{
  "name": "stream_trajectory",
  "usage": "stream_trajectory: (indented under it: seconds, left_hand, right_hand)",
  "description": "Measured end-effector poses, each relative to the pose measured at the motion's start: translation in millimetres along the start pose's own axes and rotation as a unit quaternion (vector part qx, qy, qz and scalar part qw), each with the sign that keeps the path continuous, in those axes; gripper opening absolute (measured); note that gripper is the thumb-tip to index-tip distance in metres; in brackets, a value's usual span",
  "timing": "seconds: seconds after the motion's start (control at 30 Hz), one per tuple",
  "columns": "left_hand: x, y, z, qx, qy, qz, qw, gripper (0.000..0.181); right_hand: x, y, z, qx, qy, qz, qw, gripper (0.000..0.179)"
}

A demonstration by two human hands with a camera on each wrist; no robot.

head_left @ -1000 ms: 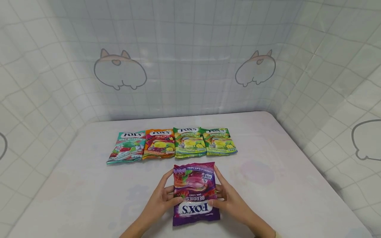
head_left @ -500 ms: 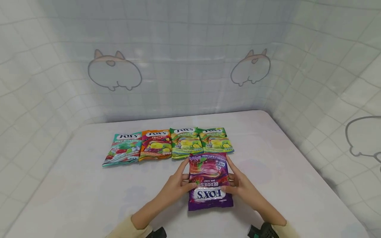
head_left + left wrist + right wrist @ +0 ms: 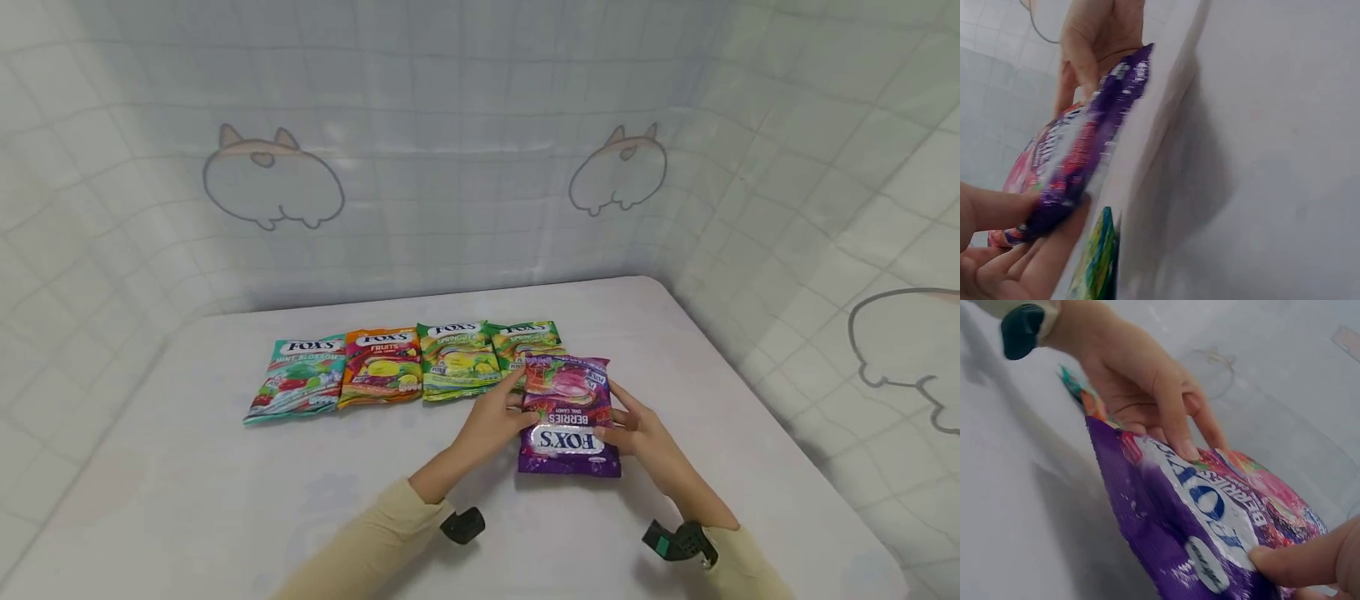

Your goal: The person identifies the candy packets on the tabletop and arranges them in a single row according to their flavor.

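Observation:
A purple Fox's Berries candy bag (image 3: 568, 417) is held above the table, its lettering upside down in the head view. My left hand (image 3: 491, 423) grips its left edge, thumb on the front and fingers behind. On the opposite edge my right hand (image 3: 645, 435) grips it the same way. Both thumbs also show on the candy bag (image 3: 1191, 512) in the right wrist view. Behind it, a green Spring Tea candy bag (image 3: 517, 342) is partly hidden. A second green Spring Tea bag (image 3: 457, 362) lies just left of that one.
Farther left in the row lie an orange Fruits candy bag (image 3: 381, 367) and a teal Mint Blossom candy bag (image 3: 300, 379). The white table (image 3: 225, 500) is bordered by a grid-patterned cloth wall (image 3: 450, 208) at the back and sides.
Both hands have carried the purple candy bag to the right and away from me, up to the right end of the row. It now overlaps the rightmost green bag in view.

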State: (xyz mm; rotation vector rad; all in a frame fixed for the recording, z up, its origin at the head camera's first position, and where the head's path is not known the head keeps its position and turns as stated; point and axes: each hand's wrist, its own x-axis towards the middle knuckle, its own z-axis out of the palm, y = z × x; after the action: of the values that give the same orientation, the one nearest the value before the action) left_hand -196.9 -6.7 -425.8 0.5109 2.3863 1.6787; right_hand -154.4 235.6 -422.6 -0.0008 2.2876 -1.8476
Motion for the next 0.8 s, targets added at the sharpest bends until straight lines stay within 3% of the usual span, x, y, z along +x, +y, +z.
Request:
stream_trajectory:
  seconds: [0.13, 0.43, 0.53, 0.8]
  left_hand:
    - [19.3, -0.6, 14.7, -0.013, 0.045, 0.014, 0.9988, 0.066]
    - [54.8, -1.0, 40.2, 0.006, 0.098, 0.034, 0.9945, 0.055]
    - [63.5, 2.3, 47.2, 0.014, 0.105, 0.034, 0.9938, 0.049]
    - [74.7, 12.1, 61.0, 0.033, 0.098, 0.032, 0.9941, 0.038]
  right_hand:
    - [9.8, -0.1, -12.6, -0.005, 0.033, 0.010, 0.9994, 0.079]
    - [33.3, -0.3, -27.4, 0.016, 0.087, 0.028, 0.9957, 0.074]
    - [41.7, -1.5, -31.6, 0.033, 0.107, 0.033, 0.9932, 0.075]
    - [66.3, -10.2, -49.8, 0.008, 0.158, 0.041, 0.9866, 0.072]
